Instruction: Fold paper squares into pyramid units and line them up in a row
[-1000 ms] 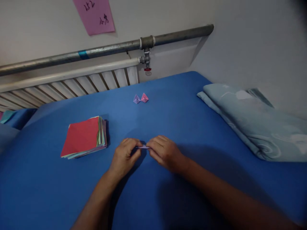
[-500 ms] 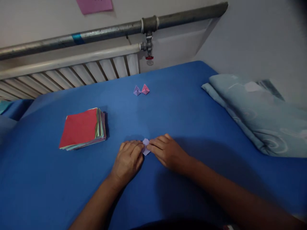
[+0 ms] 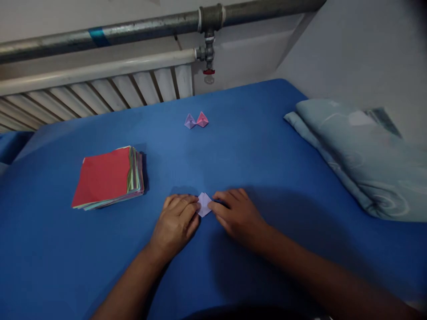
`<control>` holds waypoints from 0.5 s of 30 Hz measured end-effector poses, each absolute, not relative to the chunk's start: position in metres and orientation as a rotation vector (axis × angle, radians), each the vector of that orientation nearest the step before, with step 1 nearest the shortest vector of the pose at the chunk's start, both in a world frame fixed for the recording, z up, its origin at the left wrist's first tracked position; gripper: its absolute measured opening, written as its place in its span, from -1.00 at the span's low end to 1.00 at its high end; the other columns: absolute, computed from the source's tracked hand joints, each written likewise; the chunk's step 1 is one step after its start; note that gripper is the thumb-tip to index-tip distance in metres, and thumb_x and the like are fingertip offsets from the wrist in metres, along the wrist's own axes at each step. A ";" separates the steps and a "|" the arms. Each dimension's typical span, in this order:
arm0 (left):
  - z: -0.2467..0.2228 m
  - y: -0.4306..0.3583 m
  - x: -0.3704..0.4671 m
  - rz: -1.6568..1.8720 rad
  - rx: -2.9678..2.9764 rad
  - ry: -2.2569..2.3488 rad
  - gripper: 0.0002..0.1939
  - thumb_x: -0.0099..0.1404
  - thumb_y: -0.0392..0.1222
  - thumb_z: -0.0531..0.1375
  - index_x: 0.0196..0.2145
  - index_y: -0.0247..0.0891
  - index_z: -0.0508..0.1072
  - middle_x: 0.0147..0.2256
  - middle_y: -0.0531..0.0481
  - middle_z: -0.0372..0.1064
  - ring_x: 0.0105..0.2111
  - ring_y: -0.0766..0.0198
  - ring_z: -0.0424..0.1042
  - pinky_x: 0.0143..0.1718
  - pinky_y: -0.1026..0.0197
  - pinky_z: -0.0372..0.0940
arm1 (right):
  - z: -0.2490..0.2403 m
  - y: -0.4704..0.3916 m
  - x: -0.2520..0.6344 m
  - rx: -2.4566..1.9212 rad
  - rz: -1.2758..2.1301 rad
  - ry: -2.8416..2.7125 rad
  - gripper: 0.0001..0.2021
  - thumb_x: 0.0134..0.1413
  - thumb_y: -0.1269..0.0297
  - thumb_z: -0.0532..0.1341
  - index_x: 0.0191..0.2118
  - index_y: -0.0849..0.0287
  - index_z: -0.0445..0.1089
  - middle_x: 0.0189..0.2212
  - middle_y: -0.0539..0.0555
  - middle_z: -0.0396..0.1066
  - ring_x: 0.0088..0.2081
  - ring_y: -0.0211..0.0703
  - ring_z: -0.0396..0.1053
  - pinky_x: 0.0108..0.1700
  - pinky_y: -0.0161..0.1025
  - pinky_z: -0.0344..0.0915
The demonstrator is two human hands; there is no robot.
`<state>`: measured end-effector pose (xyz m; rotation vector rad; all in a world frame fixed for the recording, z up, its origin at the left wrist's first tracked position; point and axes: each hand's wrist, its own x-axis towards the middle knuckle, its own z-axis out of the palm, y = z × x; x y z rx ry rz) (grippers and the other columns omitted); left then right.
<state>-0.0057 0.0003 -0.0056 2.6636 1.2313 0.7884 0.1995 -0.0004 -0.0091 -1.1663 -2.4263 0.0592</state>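
A small piece of lavender paper (image 3: pixel 204 205), folded into a diamond, lies on the blue sheet between my hands. My left hand (image 3: pixel 176 220) has its fingers pressed together on the paper's left corner, holding it down. At the right corner is my right hand (image 3: pixel 238 214), its thumb touching the paper and its index finger lifted apart, with blue showing in the gap. Farther back sit two folded paper pieces side by side, one lavender (image 3: pixel 190 121) and one pink (image 3: pixel 202 119).
A stack of coloured paper squares (image 3: pixel 105 178), red on top, lies to the left. On the right rests a folded pale-green cloth (image 3: pixel 360 164). Behind the blue surface (image 3: pixel 247 146) are a white radiator (image 3: pixel 133 91), a metal pipe (image 3: pixel 150 27) and a red valve handle (image 3: pixel 209 71).
My right hand's fingers have drawn slightly back to the right and spread, uncovering more of the lavender paper. My left hand stays on its corner. The camera view has shifted a little.
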 end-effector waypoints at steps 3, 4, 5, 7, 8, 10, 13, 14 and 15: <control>-0.006 0.000 -0.006 0.789 2.673 1.235 -0.85 0.29 -0.35 0.14 -0.18 -0.29 0.45 -0.16 -0.14 0.50 -0.15 0.12 0.43 -0.07 0.01 0.26 | -0.009 -0.002 0.198 -1.167 0.079 -2.428 -0.82 0.22 0.43 0.10 -0.21 0.16 0.45 -0.28 0.09 0.44 -0.33 -0.16 0.23 -0.24 -0.16 0.07; -0.007 0.000 -0.005 0.791 2.677 1.236 -0.85 0.30 -0.35 0.13 -0.18 -0.29 0.45 -0.16 -0.14 0.50 -0.14 0.11 0.43 -0.08 0.00 0.27 | -0.009 -0.002 0.198 -1.156 0.097 -2.428 -0.81 0.24 0.43 0.08 -0.21 0.16 0.46 -0.29 0.09 0.44 -0.33 -0.16 0.24 -0.24 -0.16 0.08; -0.007 -0.001 -0.005 0.796 2.681 1.238 -0.85 0.30 -0.34 0.13 -0.18 -0.28 0.46 -0.15 -0.14 0.50 -0.13 0.11 0.43 -0.08 -0.01 0.27 | -0.009 -0.002 0.198 -1.141 0.119 -2.427 -0.79 0.25 0.43 0.06 -0.20 0.17 0.46 -0.29 0.09 0.44 -0.33 -0.16 0.24 -0.24 -0.16 0.09; -0.007 -0.002 -0.003 0.803 2.691 1.229 -0.84 0.32 -0.35 0.11 -0.18 -0.27 0.46 -0.14 -0.13 0.49 -0.13 0.10 0.42 -0.08 -0.01 0.28 | -0.009 -0.001 0.199 -1.114 0.161 -2.417 -0.77 0.27 0.42 0.04 -0.18 0.18 0.45 -0.27 0.10 0.45 -0.31 -0.16 0.27 -0.23 -0.16 0.11; -0.008 -0.002 -0.002 0.807 2.696 1.222 -0.83 0.33 -0.36 0.10 -0.18 -0.26 0.46 -0.14 -0.12 0.50 -0.13 0.11 0.42 -0.08 -0.01 0.28 | -0.009 -0.001 0.199 -1.105 0.178 -2.409 -0.76 0.28 0.43 0.03 -0.18 0.19 0.45 -0.25 0.10 0.46 -0.30 -0.17 0.29 -0.23 -0.17 0.12; -0.007 -0.003 -0.001 0.799 2.705 1.204 -0.82 0.33 -0.38 0.09 -0.18 -0.26 0.46 -0.14 -0.11 0.50 -0.14 0.12 0.43 -0.08 0.01 0.29 | -0.009 -0.002 0.199 -1.094 0.210 -2.392 -0.75 0.28 0.43 0.02 -0.16 0.21 0.45 -0.23 0.12 0.46 -0.28 -0.17 0.32 -0.22 -0.17 0.14; -0.007 -0.003 0.001 0.781 2.701 1.192 -0.81 0.34 -0.39 0.08 -0.17 -0.26 0.45 -0.14 -0.10 0.50 -0.15 0.15 0.43 -0.08 0.03 0.30 | -0.009 -0.002 0.199 -1.078 0.277 -2.373 -0.72 0.31 0.43 -0.02 -0.16 0.21 0.45 -0.22 0.13 0.46 -0.24 -0.18 0.35 -0.20 -0.18 0.18; -0.007 -0.003 0.000 0.780 2.698 1.189 -0.81 0.34 -0.39 0.08 -0.17 -0.26 0.44 -0.14 -0.10 0.50 -0.15 0.15 0.43 -0.07 0.03 0.29 | -0.010 -0.002 0.199 -1.068 0.295 -2.369 -0.71 0.31 0.43 -0.04 -0.17 0.21 0.45 -0.22 0.13 0.47 -0.23 -0.18 0.35 -0.19 -0.19 0.19; -0.007 -0.003 0.000 0.783 2.695 1.185 -0.81 0.34 -0.39 0.07 -0.17 -0.25 0.44 -0.14 -0.10 0.50 -0.15 0.16 0.44 -0.07 0.04 0.29 | -0.011 -0.002 0.199 -1.059 0.303 -2.362 -0.70 0.32 0.43 -0.04 -0.19 0.21 0.45 -0.21 0.13 0.47 -0.22 -0.19 0.36 -0.18 -0.20 0.20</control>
